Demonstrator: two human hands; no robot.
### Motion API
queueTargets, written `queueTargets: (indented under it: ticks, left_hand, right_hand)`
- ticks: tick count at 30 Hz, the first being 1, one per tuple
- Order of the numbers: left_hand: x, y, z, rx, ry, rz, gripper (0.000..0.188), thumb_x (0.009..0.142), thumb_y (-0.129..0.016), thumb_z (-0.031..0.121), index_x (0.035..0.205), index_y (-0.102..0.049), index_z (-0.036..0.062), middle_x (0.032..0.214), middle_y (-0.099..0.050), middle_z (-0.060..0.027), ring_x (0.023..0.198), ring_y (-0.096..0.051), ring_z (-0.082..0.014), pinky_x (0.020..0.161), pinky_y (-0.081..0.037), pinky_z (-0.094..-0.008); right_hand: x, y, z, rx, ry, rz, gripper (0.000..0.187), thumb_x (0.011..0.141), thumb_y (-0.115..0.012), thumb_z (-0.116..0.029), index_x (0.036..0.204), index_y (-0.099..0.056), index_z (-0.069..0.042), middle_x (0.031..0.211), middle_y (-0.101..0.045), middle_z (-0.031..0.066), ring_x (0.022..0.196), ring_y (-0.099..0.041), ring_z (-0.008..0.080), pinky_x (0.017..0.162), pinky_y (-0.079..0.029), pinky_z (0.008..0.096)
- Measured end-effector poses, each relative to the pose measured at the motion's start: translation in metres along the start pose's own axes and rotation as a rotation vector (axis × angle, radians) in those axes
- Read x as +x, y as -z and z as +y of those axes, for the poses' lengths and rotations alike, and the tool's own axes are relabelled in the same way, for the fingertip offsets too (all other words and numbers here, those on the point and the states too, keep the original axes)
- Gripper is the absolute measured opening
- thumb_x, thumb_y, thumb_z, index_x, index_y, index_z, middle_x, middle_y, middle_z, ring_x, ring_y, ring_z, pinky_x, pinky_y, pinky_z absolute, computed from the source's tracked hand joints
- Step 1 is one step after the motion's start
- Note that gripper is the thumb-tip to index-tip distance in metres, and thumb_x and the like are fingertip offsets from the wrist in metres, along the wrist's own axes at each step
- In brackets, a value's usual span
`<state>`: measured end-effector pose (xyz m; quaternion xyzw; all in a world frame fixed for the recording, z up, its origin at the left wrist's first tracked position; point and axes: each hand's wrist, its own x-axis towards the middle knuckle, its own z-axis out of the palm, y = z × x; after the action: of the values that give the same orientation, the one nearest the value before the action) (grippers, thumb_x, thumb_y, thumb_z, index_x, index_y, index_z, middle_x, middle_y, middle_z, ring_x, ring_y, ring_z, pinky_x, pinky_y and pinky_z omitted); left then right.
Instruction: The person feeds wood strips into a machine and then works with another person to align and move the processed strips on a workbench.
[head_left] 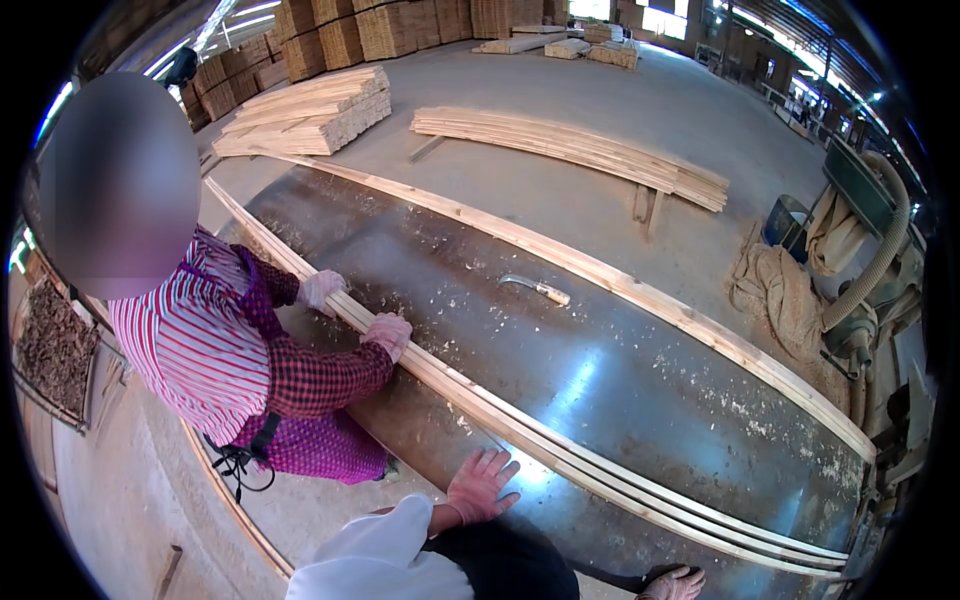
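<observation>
left hand has wooden strips just beyond its fingertips.

No legible txt

No words, nos., labels or signs readable in head cam view: none made out on wood strips, table or green machine w/ hose; far bkgd too small to tell.

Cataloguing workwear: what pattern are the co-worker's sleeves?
The sleeves are checked red and black, clearest in the head view.
</observation>
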<state>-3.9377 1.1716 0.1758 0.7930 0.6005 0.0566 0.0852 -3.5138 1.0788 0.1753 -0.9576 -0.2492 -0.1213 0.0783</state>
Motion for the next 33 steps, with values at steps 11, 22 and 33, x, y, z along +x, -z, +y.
queueTargets:
  ticks: [11,22,33]
  left_hand:
    - [0.002,0.009,-0.005,-0.047,-0.01,0.034,0.067,0.092,-0.055,0.056,0.143,-0.051,0.014,0.149,-0.046,-0.0127,0.142,-0.036,-0.0336,0.121,-0.021,-0.051]
    - [0.007,0.018,-0.004,-0.068,0.0,-0.001,0.067,0.091,-0.058,0.055,0.142,-0.053,0.0118,0.146,-0.049,-0.0156,0.138,-0.042,-0.0354,0.121,-0.024,-0.0527]
    - [-0.001,0.007,-0.003,-0.133,0.004,0.087,0.065,0.089,-0.063,0.051,0.138,-0.054,0.0093,0.144,-0.049,-0.0148,0.137,-0.043,-0.0349,0.119,-0.028,-0.0529]
  right_hand:
    - [-0.003,0.015,-0.007,-0.027,0.04,0.066,0.045,0.097,-0.054,-0.043,0.129,-0.062,-0.012,0.132,-0.062,0.0151,0.125,-0.055,0.0345,0.105,-0.042,0.0513]
    - [0.005,-0.007,0.003,-0.006,0.135,0.027,0.044,0.096,-0.055,-0.042,0.125,-0.063,-0.011,0.13,-0.061,0.0156,0.123,-0.055,0.0353,0.104,-0.041,0.0517]
    - [0.011,-0.047,0.026,0.042,0.309,-0.083,0.04,0.095,-0.055,-0.04,0.121,-0.063,-0.01,0.124,-0.061,0.0175,0.117,-0.056,0.0373,0.1,-0.042,0.0519]
